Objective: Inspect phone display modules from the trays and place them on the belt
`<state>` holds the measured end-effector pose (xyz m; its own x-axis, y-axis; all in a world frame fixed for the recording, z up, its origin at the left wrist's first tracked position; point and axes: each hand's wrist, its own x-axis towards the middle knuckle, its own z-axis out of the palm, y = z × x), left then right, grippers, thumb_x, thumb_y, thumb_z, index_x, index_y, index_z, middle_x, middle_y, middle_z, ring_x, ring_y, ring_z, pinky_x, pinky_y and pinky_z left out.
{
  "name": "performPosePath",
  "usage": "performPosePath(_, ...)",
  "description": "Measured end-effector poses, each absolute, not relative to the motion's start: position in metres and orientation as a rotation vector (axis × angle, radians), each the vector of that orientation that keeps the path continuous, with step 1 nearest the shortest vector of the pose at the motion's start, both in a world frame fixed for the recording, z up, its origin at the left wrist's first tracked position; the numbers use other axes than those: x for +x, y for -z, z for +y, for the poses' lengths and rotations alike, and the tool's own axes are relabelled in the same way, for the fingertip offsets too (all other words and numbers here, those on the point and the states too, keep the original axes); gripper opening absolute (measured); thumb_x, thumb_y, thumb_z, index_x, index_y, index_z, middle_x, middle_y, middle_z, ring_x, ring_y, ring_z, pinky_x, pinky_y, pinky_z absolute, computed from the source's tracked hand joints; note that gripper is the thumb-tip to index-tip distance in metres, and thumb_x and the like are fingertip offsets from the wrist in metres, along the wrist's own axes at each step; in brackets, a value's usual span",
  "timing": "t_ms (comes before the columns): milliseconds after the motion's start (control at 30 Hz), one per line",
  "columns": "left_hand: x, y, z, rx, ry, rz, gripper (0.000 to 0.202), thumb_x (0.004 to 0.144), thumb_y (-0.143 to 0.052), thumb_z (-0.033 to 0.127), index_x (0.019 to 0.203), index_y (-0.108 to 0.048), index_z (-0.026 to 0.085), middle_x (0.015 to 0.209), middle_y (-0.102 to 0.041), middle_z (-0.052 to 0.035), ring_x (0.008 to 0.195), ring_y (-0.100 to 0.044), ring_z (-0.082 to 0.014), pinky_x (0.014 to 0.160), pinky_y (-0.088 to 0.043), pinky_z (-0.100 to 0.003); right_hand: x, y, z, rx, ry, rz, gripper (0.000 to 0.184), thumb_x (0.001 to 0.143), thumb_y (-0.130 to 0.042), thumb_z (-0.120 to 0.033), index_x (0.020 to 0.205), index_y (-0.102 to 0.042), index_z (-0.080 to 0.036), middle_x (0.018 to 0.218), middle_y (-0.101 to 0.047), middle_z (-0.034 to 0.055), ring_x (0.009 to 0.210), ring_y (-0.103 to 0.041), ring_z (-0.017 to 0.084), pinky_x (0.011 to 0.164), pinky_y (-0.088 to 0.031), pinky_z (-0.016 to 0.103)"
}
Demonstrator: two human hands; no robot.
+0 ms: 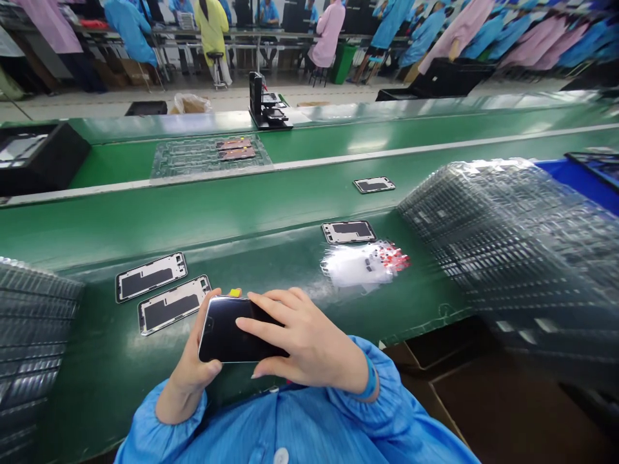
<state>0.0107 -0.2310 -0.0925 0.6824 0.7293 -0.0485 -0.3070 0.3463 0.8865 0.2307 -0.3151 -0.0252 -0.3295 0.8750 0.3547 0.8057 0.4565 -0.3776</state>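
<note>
A smartphone (pixel 225 338) with a dark, glossy screen facing up is held close to my body. My left hand (pixel 191 361) grips its left end, thumb on the near edge and fingers at the far edge. Over its right part lies my right hand (pixel 302 332), fingers spread across the glass and thumb by the near edge. A small yellow piece (pixel 235 293) shows just past the phone's far edge; what it belongs to is hidden. Beyond my left hand lie two phone frames, one nearer (pixel 171 304) and one farther (pixel 151 277), both grey and black inside.
More phone frames lie ahead, on the bench (pixel 349 231) and the green belt (pixel 374 185). Near them is a pile of clear plastic strips with red ends (pixel 362 263). Stacked clear trays stand at left (pixel 36 341) and right (pixel 493 238). Workers sit across the aisle.
</note>
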Motion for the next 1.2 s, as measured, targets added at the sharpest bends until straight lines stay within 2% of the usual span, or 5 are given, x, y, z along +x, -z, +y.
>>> performPosePath(167,0.019,0.089,-0.23,0.91,-0.714,0.482,0.092,0.068,-0.086,0.046,0.149,-0.042,0.038,0.148,-0.055,-0.0068,0.139,-0.047,-0.0356,0.113,-0.043,-0.046,0.229,0.03,-0.311,-1.407,-0.187,-2.171,0.067,0.085,-0.065,-0.066,0.134,-0.061,-0.02,0.142,-0.058,0.019,0.117,-0.056,0.033,0.091,-0.047,0.047)
performPosePath(367,0.036,0.071,-0.213,0.712,-0.727,0.661,0.038,0.092,-0.065,0.045,0.121,-0.069,0.02,0.116,-0.076,-0.0094,0.106,-0.072,-0.027,0.088,-0.062,-0.038,0.219,0.053,-0.302,-1.469,-0.226,-1.845,0.079,0.085,-0.065,-0.067,0.143,-0.053,-0.014,0.134,-0.062,0.0226,0.119,-0.059,0.036,0.097,-0.049,0.054)
performPosePath(700,0.025,0.065,-0.166,0.675,-0.79,0.839,0.028,0.097,-0.061,0.032,0.106,-0.073,0.009,0.094,-0.079,-0.0101,0.082,-0.076,-0.0194,0.07,-0.064,-0.025,0.222,0.083,-0.31,-0.932,-1.759,-0.931,0.048,0.099,-0.053,-0.053,0.127,-0.067,-0.016,0.103,-0.078,0.0097,0.09,-0.078,0.022,0.077,-0.062,0.033)
performPosePath(967,0.026,0.05,-0.183,0.895,-0.576,0.608,0.057,0.092,-0.054,0.063,0.114,-0.074,0.014,0.095,-0.076,-0.0122,0.083,-0.071,-0.0226,0.068,-0.06,-0.03,0.219,0.086,-0.309,-0.998,-1.512,-0.927,0.046,0.095,-0.062,-0.053,0.125,-0.066,-0.019,0.104,-0.079,0.0079,0.092,-0.078,0.024,0.082,-0.065,0.04)
performPosePath(1200,0.022,0.049,-0.213,1.519,-0.4,0.823,0.033,0.083,-0.072,0.04,0.06,-0.068,0.016,0.058,-0.062,-0.001,0.052,-0.053,-0.0121,0.052,-0.043,-0.021,0.221,0.079,-0.307,-1.11,-1.324,-0.931,0.043,0.095,-0.059,-0.057,0.119,-0.068,-0.022,0.095,-0.08,0.0059,0.087,-0.078,0.025,0.083,-0.065,0.046)
